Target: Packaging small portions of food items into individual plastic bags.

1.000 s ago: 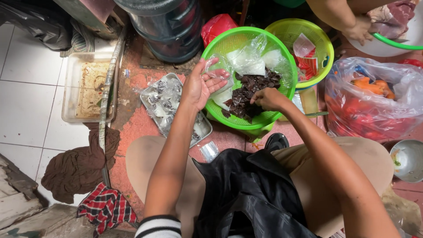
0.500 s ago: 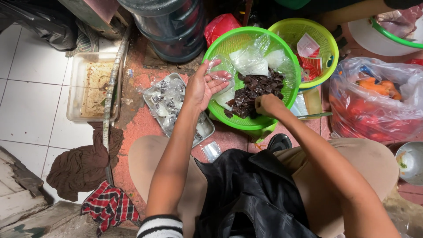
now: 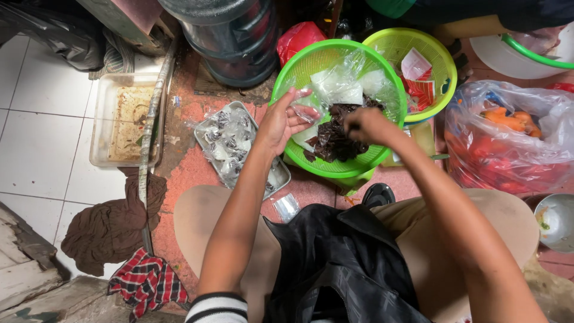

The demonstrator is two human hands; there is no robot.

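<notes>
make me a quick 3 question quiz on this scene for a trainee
1. True or false: the left hand holds a small clear plastic bag over the green basket.
2. What does the right hand reach into? A) the dark food pile B) the metal tray of filled bags C) the red plastic bag
3. Fill in: the metal tray lies on the floor on the person's ____ side.

Key: 1 true; 2 A; 3 left

There were two round green plastic colander baskets, one (image 3: 299, 66) at twelve o'clock and one (image 3: 445, 90) at one o'clock, and two bare hands, left (image 3: 281, 122) and right (image 3: 368, 125).
</notes>
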